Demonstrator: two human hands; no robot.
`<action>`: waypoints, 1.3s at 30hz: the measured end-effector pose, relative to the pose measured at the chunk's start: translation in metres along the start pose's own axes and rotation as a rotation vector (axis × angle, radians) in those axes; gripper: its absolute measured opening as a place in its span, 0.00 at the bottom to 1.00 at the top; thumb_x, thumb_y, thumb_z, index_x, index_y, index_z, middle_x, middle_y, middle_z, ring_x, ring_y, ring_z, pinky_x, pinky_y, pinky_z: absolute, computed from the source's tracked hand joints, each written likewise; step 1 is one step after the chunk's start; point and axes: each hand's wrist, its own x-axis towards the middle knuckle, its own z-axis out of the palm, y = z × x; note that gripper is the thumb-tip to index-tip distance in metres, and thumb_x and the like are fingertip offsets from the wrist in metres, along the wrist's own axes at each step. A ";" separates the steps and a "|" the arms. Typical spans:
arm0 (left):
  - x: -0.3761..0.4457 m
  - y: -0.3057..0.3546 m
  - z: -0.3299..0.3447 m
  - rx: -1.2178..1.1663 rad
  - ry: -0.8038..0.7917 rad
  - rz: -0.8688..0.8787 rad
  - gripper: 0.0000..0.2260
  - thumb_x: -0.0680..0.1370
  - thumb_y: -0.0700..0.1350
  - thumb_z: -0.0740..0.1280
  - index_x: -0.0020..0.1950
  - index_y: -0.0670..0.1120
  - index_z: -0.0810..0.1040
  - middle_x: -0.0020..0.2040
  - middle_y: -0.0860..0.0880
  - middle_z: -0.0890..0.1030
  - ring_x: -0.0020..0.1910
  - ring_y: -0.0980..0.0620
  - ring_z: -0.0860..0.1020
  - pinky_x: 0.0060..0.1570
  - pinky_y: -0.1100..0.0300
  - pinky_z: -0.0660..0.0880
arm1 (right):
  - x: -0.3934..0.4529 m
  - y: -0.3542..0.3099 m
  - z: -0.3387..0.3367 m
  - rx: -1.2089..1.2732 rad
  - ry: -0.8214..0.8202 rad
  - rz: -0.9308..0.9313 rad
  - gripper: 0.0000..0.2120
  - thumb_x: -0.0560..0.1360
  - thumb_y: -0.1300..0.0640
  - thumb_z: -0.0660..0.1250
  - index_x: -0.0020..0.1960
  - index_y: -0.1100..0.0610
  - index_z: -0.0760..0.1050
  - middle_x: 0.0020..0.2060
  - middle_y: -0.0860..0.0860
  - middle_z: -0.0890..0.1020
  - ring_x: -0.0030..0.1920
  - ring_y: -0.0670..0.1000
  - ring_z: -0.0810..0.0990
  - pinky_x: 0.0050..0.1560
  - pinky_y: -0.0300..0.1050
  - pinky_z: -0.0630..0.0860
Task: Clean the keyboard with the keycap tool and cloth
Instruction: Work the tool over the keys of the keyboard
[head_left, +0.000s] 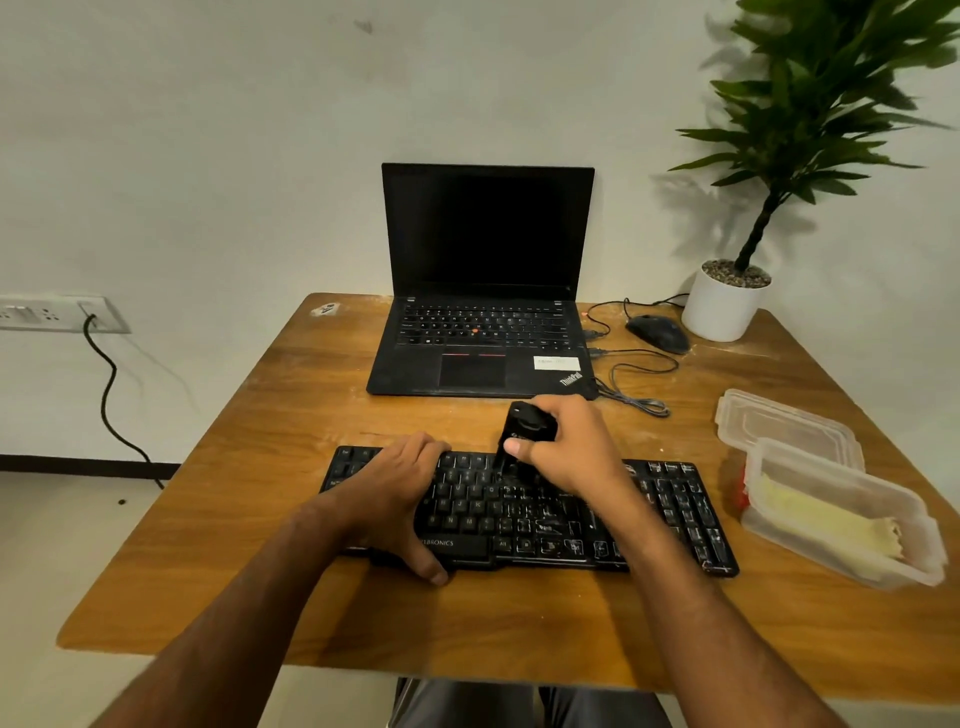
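A black keyboard (550, 519) lies across the near middle of the wooden table (270, 415). My left hand (395, 493) lies over its left half, fingers spread across the top edge and thumb hooked under the front edge. My right hand (566, 441) grips a black keycap tool (522, 428), whose lower end touches the keys in the upper rows near the keyboard's middle. A pale yellow cloth (826, 525) sits folded inside a clear plastic box (914, 551) at the right.
An open black laptop (483, 291) stands behind the keyboard. A wired mouse (657, 332) and loose cables lie to its right, beside a potted plant (724, 306). The box's clear lid (779, 421) lies behind the box. A wall socket (57, 313) with a cable is at left.
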 end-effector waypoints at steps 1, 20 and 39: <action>0.000 0.001 0.000 -0.002 -0.006 -0.004 0.63 0.57 0.71 0.80 0.80 0.46 0.53 0.73 0.51 0.61 0.71 0.53 0.61 0.78 0.55 0.59 | 0.001 -0.001 -0.001 0.056 -0.011 0.019 0.09 0.70 0.58 0.78 0.48 0.54 0.82 0.42 0.50 0.85 0.46 0.51 0.84 0.49 0.53 0.82; 0.000 0.002 -0.001 0.007 0.019 -0.011 0.63 0.57 0.71 0.80 0.80 0.46 0.54 0.73 0.51 0.62 0.71 0.53 0.61 0.76 0.57 0.59 | 0.005 -0.017 0.003 -0.161 -0.188 0.017 0.15 0.71 0.55 0.77 0.56 0.53 0.81 0.48 0.49 0.84 0.50 0.50 0.82 0.51 0.47 0.79; -0.002 0.001 0.001 -0.015 0.028 -0.018 0.63 0.55 0.71 0.80 0.80 0.46 0.54 0.72 0.51 0.62 0.70 0.53 0.62 0.76 0.56 0.61 | 0.008 -0.028 -0.015 -0.278 -0.167 0.023 0.14 0.69 0.55 0.79 0.54 0.54 0.82 0.46 0.51 0.84 0.49 0.51 0.82 0.52 0.49 0.80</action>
